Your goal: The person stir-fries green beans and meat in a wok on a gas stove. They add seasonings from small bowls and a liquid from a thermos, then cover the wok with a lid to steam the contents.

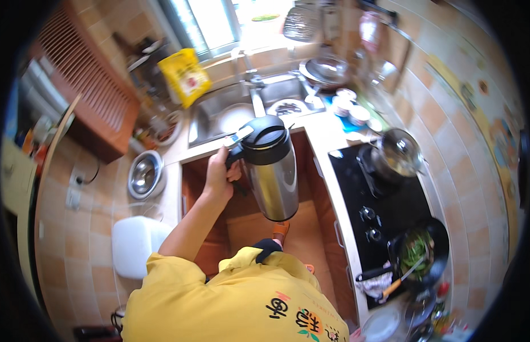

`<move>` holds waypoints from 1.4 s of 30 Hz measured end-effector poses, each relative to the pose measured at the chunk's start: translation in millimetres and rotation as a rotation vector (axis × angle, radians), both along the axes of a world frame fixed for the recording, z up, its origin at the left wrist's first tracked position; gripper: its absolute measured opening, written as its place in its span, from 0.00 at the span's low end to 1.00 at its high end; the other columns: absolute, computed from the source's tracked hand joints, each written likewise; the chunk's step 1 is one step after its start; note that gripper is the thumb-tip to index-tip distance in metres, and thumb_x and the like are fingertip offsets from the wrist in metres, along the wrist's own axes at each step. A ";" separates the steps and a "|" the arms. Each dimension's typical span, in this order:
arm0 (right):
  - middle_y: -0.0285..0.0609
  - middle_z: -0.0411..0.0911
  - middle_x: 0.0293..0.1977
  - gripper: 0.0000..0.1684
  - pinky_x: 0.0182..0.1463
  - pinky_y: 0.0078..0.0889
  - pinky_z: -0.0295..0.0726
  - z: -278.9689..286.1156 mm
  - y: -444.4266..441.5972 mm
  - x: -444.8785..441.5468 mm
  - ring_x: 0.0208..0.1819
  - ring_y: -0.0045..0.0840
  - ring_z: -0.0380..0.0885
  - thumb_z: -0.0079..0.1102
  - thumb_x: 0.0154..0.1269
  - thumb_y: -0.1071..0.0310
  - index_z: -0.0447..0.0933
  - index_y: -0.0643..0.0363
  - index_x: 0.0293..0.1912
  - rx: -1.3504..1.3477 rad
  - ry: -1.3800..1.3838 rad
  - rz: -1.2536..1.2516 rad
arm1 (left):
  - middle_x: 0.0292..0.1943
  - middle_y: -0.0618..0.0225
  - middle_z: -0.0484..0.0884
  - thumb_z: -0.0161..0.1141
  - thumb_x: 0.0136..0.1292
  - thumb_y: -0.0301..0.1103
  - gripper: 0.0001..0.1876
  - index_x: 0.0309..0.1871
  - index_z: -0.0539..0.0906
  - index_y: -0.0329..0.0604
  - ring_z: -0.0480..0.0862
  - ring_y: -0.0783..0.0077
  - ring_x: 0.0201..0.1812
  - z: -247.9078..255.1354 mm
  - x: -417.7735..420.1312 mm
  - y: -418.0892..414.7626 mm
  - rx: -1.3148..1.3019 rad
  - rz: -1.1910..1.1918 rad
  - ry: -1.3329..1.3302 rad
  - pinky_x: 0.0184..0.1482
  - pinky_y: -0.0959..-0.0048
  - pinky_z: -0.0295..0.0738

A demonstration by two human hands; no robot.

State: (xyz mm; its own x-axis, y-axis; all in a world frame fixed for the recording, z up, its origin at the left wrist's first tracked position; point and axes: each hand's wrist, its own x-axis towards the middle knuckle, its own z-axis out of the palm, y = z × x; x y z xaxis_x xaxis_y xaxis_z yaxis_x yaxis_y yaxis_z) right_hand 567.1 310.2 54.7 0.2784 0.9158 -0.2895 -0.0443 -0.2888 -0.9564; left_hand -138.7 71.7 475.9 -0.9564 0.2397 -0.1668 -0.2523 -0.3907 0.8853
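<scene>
My left hand (219, 177) is wrapped around the black handle of a stainless steel vacuum jug (271, 179) with a black lid. The jug hangs upright above the floor, in front of the sink. Only a sliver of my right hand (356, 335) shows at the bottom edge, by a white plate (381, 325); its grip is hidden.
Ahead is a double-bowl steel sink (213, 102), with a yellow bag (186, 77) beside it. On the right, a black cooktop (354, 188) carries a lidded pot (395, 156) and a wok (438, 256) of green vegetables. Steel bowls (146, 174) and a white container (139, 246) stand left.
</scene>
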 end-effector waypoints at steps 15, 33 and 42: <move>0.53 0.72 0.53 0.43 0.59 0.47 0.76 162.2 110.3 -273.0 0.52 0.42 0.74 0.40 0.67 0.32 0.65 0.65 0.59 -0.062 0.000 0.058 | 0.13 0.77 0.64 0.58 0.68 0.47 0.21 0.22 0.69 0.47 0.63 0.83 0.12 -64.8 -178.1 -209.6 0.023 0.794 -0.008 0.15 0.80 0.54; 0.53 0.73 0.48 0.48 0.57 0.51 0.76 73.2 -166.0 -290.5 0.49 0.43 0.74 0.35 0.64 0.24 0.66 0.61 0.58 -0.651 0.165 -0.135 | 0.17 0.76 0.66 0.61 0.57 0.44 0.19 0.16 0.66 0.53 0.64 0.77 0.18 -155.4 -367.0 -395.4 -0.180 1.240 -0.016 0.21 0.73 0.55; 0.51 0.78 0.38 0.49 0.43 0.45 0.80 86.5 -172.7 -366.6 0.38 0.38 0.78 0.28 0.63 0.22 0.71 0.61 0.48 -0.655 0.144 0.003 | 0.26 0.61 0.81 0.62 0.57 0.45 0.19 0.24 0.81 0.35 0.81 0.67 0.30 -239.8 -454.2 -517.0 -0.478 1.133 0.024 0.34 0.67 0.78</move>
State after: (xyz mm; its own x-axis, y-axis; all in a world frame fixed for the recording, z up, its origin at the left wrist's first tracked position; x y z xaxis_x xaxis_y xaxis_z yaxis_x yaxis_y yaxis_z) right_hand 200.5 137.5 141.2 0.1926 0.5394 -0.8198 -0.1567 -0.8078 -0.5683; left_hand -592.9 -445.3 236.1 -0.5888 -0.8082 0.0106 0.0371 -0.0139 0.9992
